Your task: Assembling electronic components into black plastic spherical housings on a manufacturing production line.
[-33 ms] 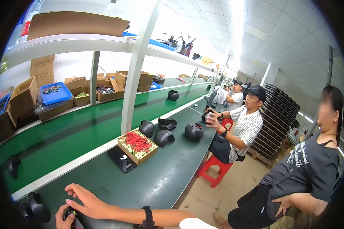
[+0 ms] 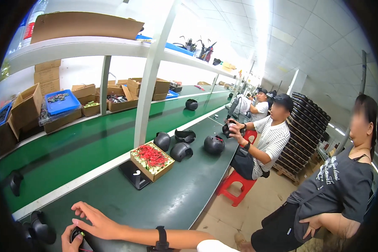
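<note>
At the lower left, my left hand [image 2: 69, 240] is closed round a dark part [image 2: 86, 245] with a small green piece on it and a thin red strand at its edge. The picture's lower edge cuts it off, so its full shape is hidden. My right hand [image 2: 97, 223] reaches over from the right with fingers spread. Its thumb is close to the top of the dark part; whether they touch I cannot tell. Just left of my hands, curved black shells [image 2: 43, 229] lie on the dark green bench [image 2: 172, 201].
An open box of red pieces [image 2: 152, 158] sits on a black tray [image 2: 135, 174], by several black shells [image 2: 181, 151]. A green conveyor [image 2: 92, 138] runs behind a white post [image 2: 149, 80]. One co-worker [image 2: 264, 138] sits on a red stool [image 2: 236, 189]; another person [image 2: 332, 189] stands right.
</note>
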Demonstrator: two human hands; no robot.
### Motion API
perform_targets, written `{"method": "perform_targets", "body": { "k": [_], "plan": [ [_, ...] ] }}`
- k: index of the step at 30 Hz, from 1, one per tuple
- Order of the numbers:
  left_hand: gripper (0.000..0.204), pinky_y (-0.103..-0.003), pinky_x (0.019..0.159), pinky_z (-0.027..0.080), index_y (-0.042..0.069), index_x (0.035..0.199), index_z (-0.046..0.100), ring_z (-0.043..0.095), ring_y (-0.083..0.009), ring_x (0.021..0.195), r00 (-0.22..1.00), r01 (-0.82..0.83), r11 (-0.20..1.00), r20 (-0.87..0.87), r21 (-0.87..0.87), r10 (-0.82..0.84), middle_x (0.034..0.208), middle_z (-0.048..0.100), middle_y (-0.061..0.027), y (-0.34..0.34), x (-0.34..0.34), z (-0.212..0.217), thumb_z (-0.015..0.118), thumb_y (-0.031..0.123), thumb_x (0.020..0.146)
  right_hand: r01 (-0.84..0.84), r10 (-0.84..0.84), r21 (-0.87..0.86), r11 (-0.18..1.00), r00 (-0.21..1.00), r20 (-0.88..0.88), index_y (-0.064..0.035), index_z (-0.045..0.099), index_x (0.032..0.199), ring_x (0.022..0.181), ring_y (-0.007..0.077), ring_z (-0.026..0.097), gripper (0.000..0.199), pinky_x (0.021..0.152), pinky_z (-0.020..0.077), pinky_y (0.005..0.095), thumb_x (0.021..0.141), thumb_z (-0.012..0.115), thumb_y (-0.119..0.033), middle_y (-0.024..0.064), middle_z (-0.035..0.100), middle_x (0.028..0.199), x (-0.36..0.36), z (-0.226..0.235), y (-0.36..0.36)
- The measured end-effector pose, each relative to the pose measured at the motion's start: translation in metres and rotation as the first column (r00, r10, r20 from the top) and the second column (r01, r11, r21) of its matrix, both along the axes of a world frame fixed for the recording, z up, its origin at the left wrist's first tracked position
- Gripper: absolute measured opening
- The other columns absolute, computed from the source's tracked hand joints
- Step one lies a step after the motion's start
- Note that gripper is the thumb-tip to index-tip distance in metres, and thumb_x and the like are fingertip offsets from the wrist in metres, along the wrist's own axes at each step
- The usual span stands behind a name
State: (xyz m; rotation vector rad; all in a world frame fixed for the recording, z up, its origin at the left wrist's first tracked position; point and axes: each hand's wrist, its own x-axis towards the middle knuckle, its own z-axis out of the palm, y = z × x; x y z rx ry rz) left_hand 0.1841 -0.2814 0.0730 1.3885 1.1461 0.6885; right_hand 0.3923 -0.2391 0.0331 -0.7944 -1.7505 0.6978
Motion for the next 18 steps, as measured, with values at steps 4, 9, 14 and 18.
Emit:
{"method": "perform_targets", "body": {
  "k": [4, 9, 14, 18],
  "plan": [
    [0.043, -0.033, 0.114, 0.042, -0.003, 0.147, 0.056, 0.058, -0.0235, 0.132, 0.997, -0.039, 0.999, 0.058, -0.025, 0.040, 0.141, 0.065, -0.0158, -0.001, 0.002, -0.003, 0.058, 0.016, 0.108, -0.226, 0.203, -0.413, 0.882, 0.974, -0.100, -0.0027, 0.048, 0.139, 0.099, 0.0144, 0.061, 0.039, 0.087, 0.0533, 0.0322, 0.110, 0.060, -0.026, 0.0083, 0.059, 0.115, 0.005, -0.027, 0.010],
    [0.041, -0.032, 0.099, 0.049, 0.000, 0.127, 0.066, 0.064, -0.0180, 0.106, 0.990, -0.134, 0.987, 0.063, 0.083, 0.129, 0.113, 0.069, -0.0082, -0.006, 0.012, -0.005, 0.065, 0.017, 0.090, -0.216, 0.188, -0.506, 0.835, 0.976, -0.106, -0.0047, 0.051, 0.137, 0.096, 0.0114, 0.060, 0.038, 0.083, 0.0517, 0.0290, 0.111, 0.060, -0.030, 0.0051, 0.061, 0.107, 0.014, -0.040, 0.016],
    [0.045, -0.032, 0.101, 0.048, -0.001, 0.131, 0.065, 0.063, -0.0182, 0.109, 0.986, -0.129, 0.989, 0.112, 0.068, 0.121, 0.117, 0.070, -0.0089, -0.011, -0.008, -0.015, 0.067, 0.012, 0.088, -0.259, 0.231, -0.469, 0.844, 0.966, -0.119, -0.0036, 0.056, 0.134, 0.099, 0.0119, 0.063, 0.036, 0.088, 0.0536, 0.0302, 0.110, 0.062, -0.031, 0.0060, 0.064, 0.112, -0.002, -0.046, 0.019],
    [0.046, -0.030, 0.081, 0.058, 0.002, 0.139, 0.065, 0.066, -0.0108, 0.101, 1.000, -0.029, 0.999, 0.000, -0.017, 0.029, 0.118, 0.072, -0.0091, -0.007, -0.004, -0.013, 0.074, 0.021, 0.099, -0.095, 0.086, -0.457, 0.884, 0.995, -0.042, -0.0056, 0.061, 0.134, 0.105, 0.0180, 0.071, 0.036, 0.092, 0.0580, 0.0352, 0.107, 0.067, -0.029, 0.0103, 0.071, 0.113, 0.009, -0.042, 0.015]
  ]
}}
